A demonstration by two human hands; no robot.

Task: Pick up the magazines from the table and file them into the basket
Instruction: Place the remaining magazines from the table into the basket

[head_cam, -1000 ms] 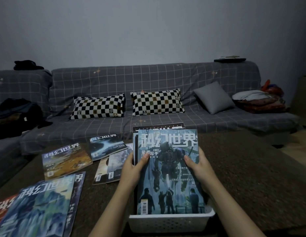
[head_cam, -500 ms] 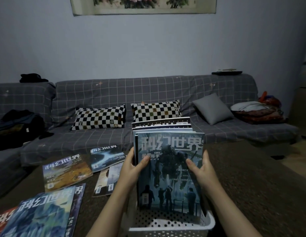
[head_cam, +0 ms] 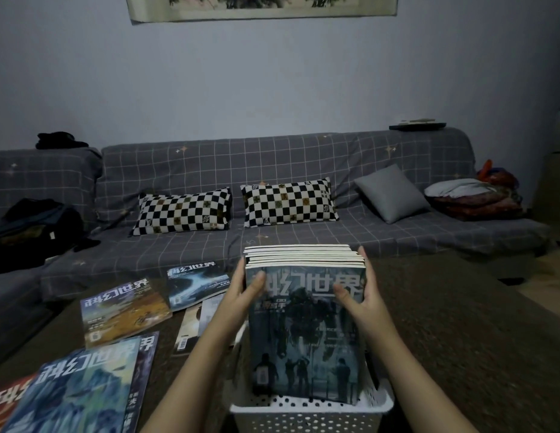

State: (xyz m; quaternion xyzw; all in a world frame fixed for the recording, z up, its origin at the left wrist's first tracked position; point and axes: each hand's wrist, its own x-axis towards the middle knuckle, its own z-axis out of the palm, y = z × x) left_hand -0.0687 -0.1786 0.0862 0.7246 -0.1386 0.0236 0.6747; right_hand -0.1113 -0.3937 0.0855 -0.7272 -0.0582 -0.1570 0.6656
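Magazines (head_cam: pixel 305 323) stand upright in the basket (head_cam: pixel 310 410); my left hand (head_cam: pixel 241 295) and right hand (head_cam: pixel 363 295) clamp their sides, so I should square them evenly.

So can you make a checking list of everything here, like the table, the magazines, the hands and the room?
Surface: dark brown table, part bare.
Job's things: white perforated plastic basket holds an upright stack of magazines; loose magazines lying flat on the table's left.
Clutter: nothing seen.
Grippers: left hand and right hand grip the stack's sides.
Cables: nothing seen.
Surroundings: grey checked sofa, two black-and-white checkered pillows, grey cushion, wall picture.
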